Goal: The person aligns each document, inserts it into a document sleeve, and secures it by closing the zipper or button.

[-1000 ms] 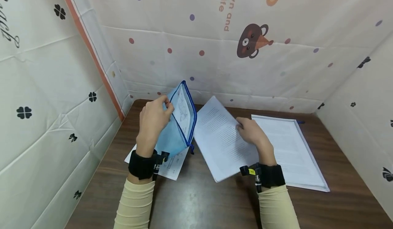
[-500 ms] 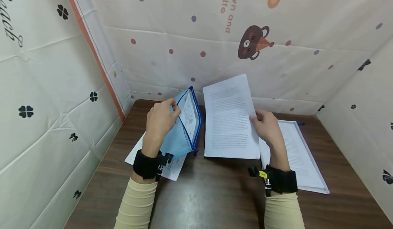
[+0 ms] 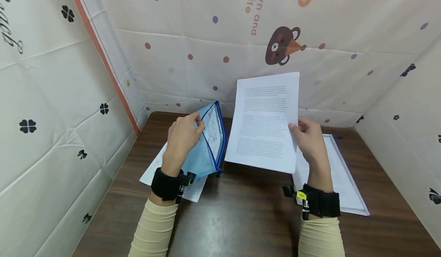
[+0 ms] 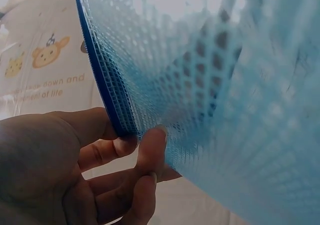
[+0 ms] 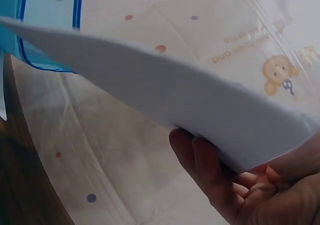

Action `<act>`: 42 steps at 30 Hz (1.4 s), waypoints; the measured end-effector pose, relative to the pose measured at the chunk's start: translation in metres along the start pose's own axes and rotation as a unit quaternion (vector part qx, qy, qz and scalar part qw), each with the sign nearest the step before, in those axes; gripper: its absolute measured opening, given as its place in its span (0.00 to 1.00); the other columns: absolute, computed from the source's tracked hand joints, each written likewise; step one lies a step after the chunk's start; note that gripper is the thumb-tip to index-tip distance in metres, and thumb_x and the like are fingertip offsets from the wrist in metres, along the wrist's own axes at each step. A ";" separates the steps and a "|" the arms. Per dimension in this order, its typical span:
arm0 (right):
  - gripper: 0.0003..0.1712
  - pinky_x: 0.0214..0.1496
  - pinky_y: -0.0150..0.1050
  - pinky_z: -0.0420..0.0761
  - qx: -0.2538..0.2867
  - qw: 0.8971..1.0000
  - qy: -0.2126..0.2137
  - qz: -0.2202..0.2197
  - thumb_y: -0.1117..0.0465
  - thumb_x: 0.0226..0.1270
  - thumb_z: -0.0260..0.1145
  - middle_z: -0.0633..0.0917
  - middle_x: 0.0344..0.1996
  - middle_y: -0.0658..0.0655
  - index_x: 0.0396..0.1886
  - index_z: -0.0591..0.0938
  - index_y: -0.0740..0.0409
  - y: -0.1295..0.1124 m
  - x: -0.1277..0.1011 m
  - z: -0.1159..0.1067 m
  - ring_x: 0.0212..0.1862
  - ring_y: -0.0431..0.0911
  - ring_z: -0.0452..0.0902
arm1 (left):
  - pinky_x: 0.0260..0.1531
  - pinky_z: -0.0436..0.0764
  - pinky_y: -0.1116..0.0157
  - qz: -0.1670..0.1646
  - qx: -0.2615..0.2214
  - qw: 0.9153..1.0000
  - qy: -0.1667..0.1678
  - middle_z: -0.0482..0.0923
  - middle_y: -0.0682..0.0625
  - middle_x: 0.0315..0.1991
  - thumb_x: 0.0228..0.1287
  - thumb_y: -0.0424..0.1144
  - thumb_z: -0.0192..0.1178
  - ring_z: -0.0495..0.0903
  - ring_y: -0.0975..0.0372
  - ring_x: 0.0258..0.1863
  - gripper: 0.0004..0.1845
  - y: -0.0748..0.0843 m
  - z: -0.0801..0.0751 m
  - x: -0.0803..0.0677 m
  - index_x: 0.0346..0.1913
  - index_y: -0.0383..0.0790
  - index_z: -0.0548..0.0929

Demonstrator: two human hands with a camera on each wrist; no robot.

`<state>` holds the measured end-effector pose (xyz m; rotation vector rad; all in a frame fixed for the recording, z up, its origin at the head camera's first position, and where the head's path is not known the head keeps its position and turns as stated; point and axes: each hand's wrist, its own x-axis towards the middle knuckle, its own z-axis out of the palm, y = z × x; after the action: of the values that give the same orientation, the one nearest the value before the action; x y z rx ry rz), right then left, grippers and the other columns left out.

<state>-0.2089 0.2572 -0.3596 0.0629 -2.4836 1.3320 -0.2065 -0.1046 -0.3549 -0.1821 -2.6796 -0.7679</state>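
My left hand [image 3: 184, 134] pinches the edge of a blue mesh zipper pouch [image 3: 196, 157], whose dark blue mouth gapes toward the right. Printed paper [image 3: 214, 129] shows inside it. In the left wrist view the thumb and fingers grip the mesh [image 4: 200, 110] beside the zipper. On the right, my right hand [image 3: 311, 140] holds a stack of printed sheets [image 3: 263, 123] by its right edge, thumb on the printed face. The stack is raised off the table and tilted up. From the right wrist view, the fingers lie under the stack [image 5: 165, 90], which bends slightly.
A white tray-like holder [image 3: 348, 180] with printed paper lies on the table's right side, partly behind my right arm. Another printed sheet [image 3: 153, 169] lies under the pouch. Patterned cloth walls [image 3: 193, 73] enclose the dark wooden table [image 3: 227, 218] at the back and sides.
The right hand has lifted the stack of sheets up and to the right, turning it from slanted to nearly upright. The left hand and pouch have shifted slightly right.
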 end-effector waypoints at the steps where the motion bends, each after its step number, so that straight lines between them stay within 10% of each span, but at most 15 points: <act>1: 0.26 0.37 0.32 0.85 0.009 1.000 -0.005 0.000 0.55 0.86 0.55 0.86 0.55 0.70 0.73 0.76 0.65 0.001 0.000 -0.001 0.46 0.56 0.88 | 0.15 0.62 0.64 -0.001 0.001 1.000 0.001 0.65 0.51 0.15 0.80 0.41 0.57 0.62 0.59 0.14 0.10 0.000 0.000 0.000 0.39 0.41 0.81; 23: 0.26 0.38 0.36 0.88 0.068 0.996 -0.049 0.034 0.58 0.87 0.54 0.85 0.56 0.70 0.76 0.73 0.67 0.007 0.005 0.002 0.42 0.44 0.89 | 0.15 0.64 0.65 0.003 0.013 0.999 -0.043 0.67 0.51 0.16 0.81 0.42 0.58 0.66 0.60 0.14 0.09 -0.002 0.002 0.000 0.42 0.41 0.84; 34: 0.26 0.40 0.36 0.88 0.089 0.993 -0.063 0.043 0.58 0.87 0.55 0.85 0.57 0.69 0.76 0.72 0.66 0.002 0.005 0.007 0.43 0.44 0.89 | 0.23 0.71 0.63 0.004 0.033 0.995 -0.089 0.73 0.48 0.21 0.75 0.35 0.59 0.72 0.58 0.21 0.13 0.003 0.013 0.000 0.27 0.42 0.76; 38: 0.27 0.40 0.35 0.87 0.085 0.993 -0.069 0.037 0.58 0.87 0.54 0.86 0.56 0.68 0.77 0.72 0.66 0.000 0.005 0.010 0.44 0.45 0.89 | 0.21 0.69 0.64 0.003 0.033 0.994 -0.100 0.84 0.35 0.41 0.76 0.37 0.59 0.67 0.59 0.18 0.19 0.005 0.023 0.003 0.22 0.40 0.73; 42: 0.26 0.40 0.35 0.87 0.083 0.994 -0.068 0.037 0.58 0.87 0.55 0.86 0.55 0.67 0.76 0.72 0.65 -0.002 0.005 0.014 0.44 0.46 0.89 | 0.18 0.65 0.66 0.009 0.022 0.995 -0.099 0.73 0.24 0.69 0.75 0.36 0.57 0.60 0.62 0.15 0.23 0.007 0.029 0.005 0.18 0.39 0.72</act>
<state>-0.2164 0.2456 -0.3640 0.1034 -2.5026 1.6130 -0.2183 -0.0831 -0.3723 -0.2838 -2.8743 -0.7185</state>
